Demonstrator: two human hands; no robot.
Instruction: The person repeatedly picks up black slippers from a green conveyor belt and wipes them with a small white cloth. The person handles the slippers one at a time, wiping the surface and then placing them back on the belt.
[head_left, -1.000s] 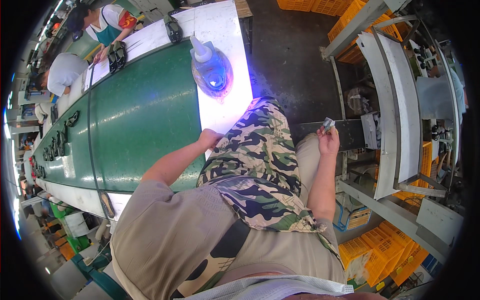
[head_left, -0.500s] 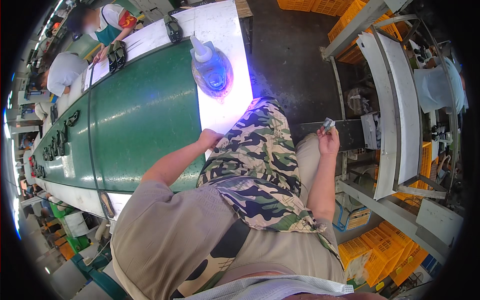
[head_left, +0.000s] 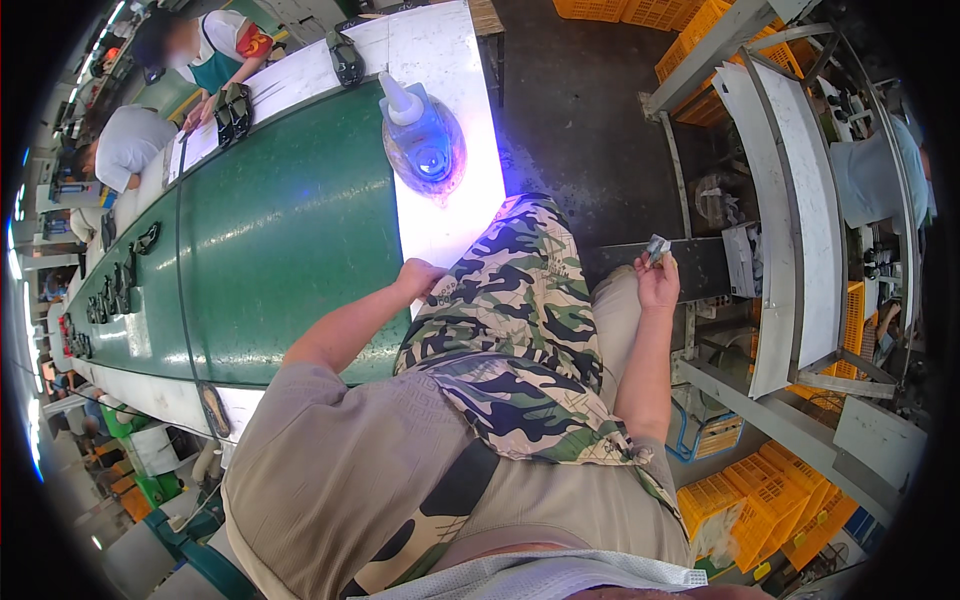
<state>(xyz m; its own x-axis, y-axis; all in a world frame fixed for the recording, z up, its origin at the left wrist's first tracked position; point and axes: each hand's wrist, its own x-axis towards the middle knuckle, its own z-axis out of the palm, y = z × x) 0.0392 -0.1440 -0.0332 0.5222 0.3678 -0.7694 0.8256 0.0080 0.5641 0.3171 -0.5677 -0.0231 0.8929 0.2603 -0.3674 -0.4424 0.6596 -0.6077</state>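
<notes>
My left hand (head_left: 424, 279) rests at the near edge of the white tabletop, against the camouflage apron (head_left: 520, 290) on my lap. Its fingers are curled in, and whatever they may hold is hidden. Out to the right, my right hand (head_left: 658, 284) is raised beside my knee, fingers pinched on a small, crumpled-looking silvery-grey piece (head_left: 656, 248). Too little of that piece shows to tell its kind. Ahead of my left hand stands a bottle (head_left: 424, 140) of bluish look with a white nozzle, brightly lit on the white tabletop (head_left: 480, 120).
A green conveyor belt (head_left: 290, 230) runs to my left, carrying several dark shoes (head_left: 122, 288). More dark shoes (head_left: 233, 113) lie on the far ledge near a co-worker (head_left: 225, 50). A metal rack (head_left: 775, 220) stands right, with orange crates (head_left: 765, 500) below.
Both my hands hold nearly the same place and pose. The person beyond the rack at the right has shifted slightly.
</notes>
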